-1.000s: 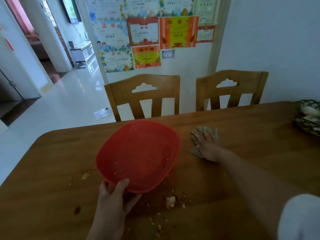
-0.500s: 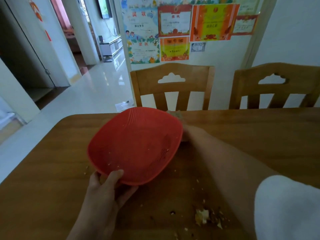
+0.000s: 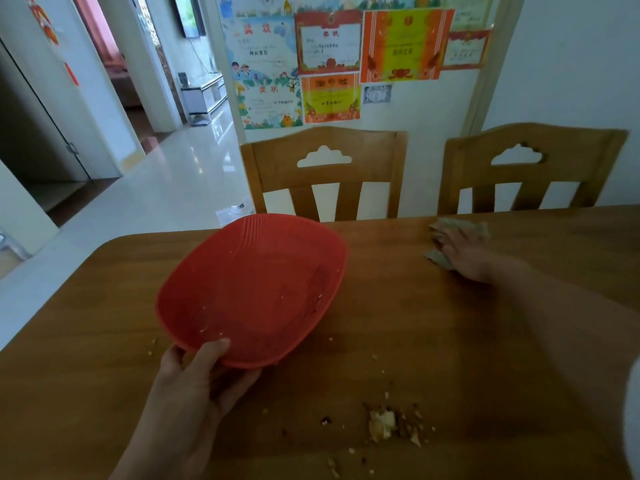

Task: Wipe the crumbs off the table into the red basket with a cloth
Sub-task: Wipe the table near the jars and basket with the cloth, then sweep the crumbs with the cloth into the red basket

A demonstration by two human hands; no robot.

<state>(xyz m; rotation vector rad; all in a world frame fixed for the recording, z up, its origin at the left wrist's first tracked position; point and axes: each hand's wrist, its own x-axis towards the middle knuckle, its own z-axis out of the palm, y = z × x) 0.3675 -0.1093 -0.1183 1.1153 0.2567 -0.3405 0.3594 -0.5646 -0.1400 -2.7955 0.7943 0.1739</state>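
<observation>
Near the table's (image 3: 86, 393) front edge, the left hand (image 3: 194, 386) grips the red plastic basket (image 3: 252, 292) by its rim. Meanwhile the right hand (image 3: 464, 251) lies flat, fingers spread, pressing a grey-green cloth (image 3: 479, 228) by the far edge.

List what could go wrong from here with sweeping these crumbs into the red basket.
1. The cloth under the right hand sits near the far table edge, so a stray stroke might push bits onto the floor.
2. The left hand holds the red basket tilted; crumbs already inside could slide out.
3. The crumb pile lies apart from the basket and may scatter.
</observation>
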